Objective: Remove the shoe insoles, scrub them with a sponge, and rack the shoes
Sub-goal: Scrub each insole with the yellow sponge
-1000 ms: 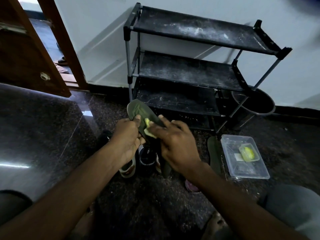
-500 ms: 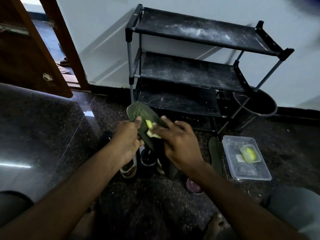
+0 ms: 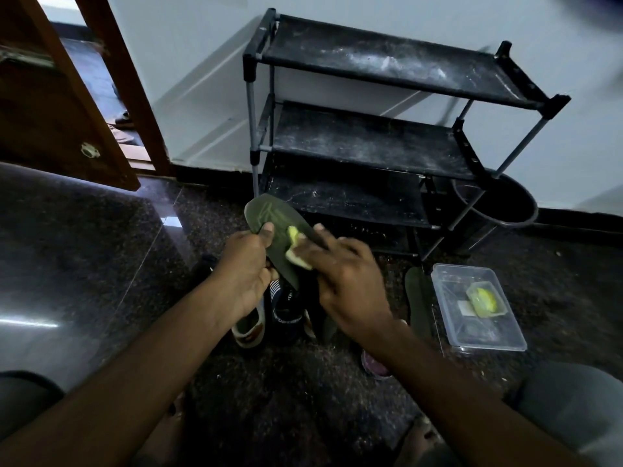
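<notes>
Sponge [image 3: 294, 247] half hidden, right hand [image 3: 347, 288] on insole [image 3: 269, 214]

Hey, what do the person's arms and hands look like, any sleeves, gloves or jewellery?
The left forearm and right forearm are bare as far as the frame shows, no sleeves. The left hand and right hand wear no gloves; no watch, bracelet or ring shows.

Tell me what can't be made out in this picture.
Head view:
- sponge: mostly covered by the fingers of the right hand, and blurred.
- insole: lower end hidden behind the left hand and right hand.
- shoes: largely hidden under hands and insole.
- yellow-green thing in the clear container: too small to identify.
</notes>
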